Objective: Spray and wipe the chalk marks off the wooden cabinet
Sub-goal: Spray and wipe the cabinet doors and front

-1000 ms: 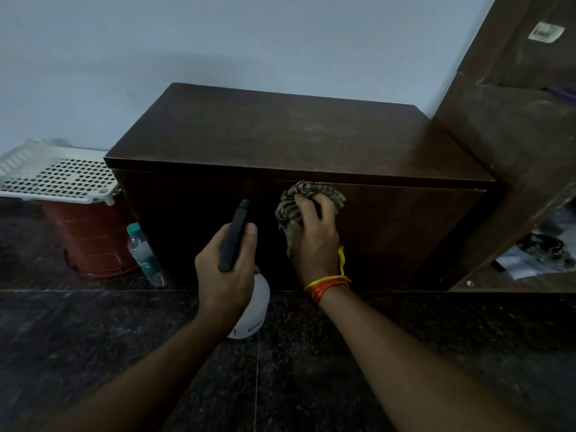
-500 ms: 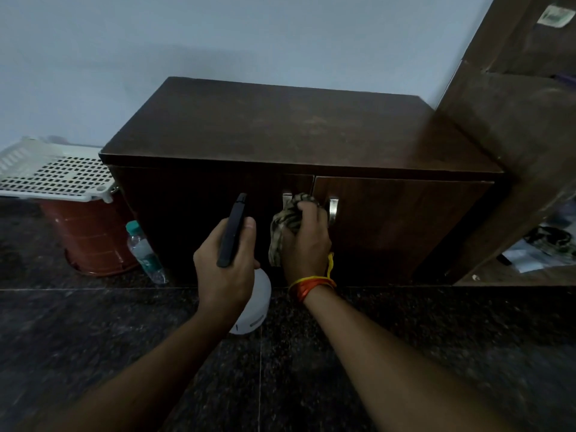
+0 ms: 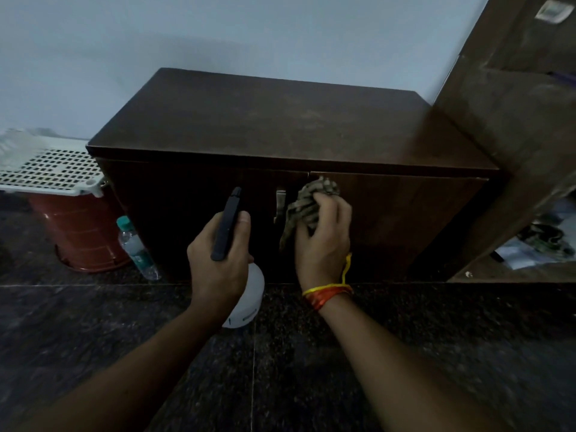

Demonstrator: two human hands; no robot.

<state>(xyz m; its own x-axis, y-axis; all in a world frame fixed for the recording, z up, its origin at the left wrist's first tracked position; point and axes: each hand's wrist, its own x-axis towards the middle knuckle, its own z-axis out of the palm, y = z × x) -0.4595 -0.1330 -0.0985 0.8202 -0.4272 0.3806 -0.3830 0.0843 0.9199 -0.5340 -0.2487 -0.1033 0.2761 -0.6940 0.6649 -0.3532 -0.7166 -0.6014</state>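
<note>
The right hand [image 3: 322, 241] had its fingers [image 3: 327, 210] curled tight round a bunched, mottled brown rag [image 3: 307, 202], pressing it against the right door of the dark wooden cabinet [image 3: 280, 126], just beside the metal door handle [image 3: 279, 202]. The left hand [image 3: 218, 260] gripped a white plastic spray bottle [image 3: 249, 300] with a black trigger head [image 3: 227, 226], its nozzle aimed at the left door.

The light was dim, and no chalk marks could be made out on the dark door fronts, so patches would likely be missed. A loose tail of rag hanging below the fingers might snag on the handle. An accidental squeeze of the trigger could wet the polished dark stone floor [image 3: 436, 353] and leave it slippery.

Well left of the left hand stood a red plastic bucket [image 3: 81, 232] under a white perforated tray [image 3: 50, 169], with a small clear water bottle [image 3: 137, 247] leaning by the cabinet. A plain pale wall [image 3: 218, 32] rose behind; taller dark wooden furniture [image 3: 514, 120] stood to the right.
</note>
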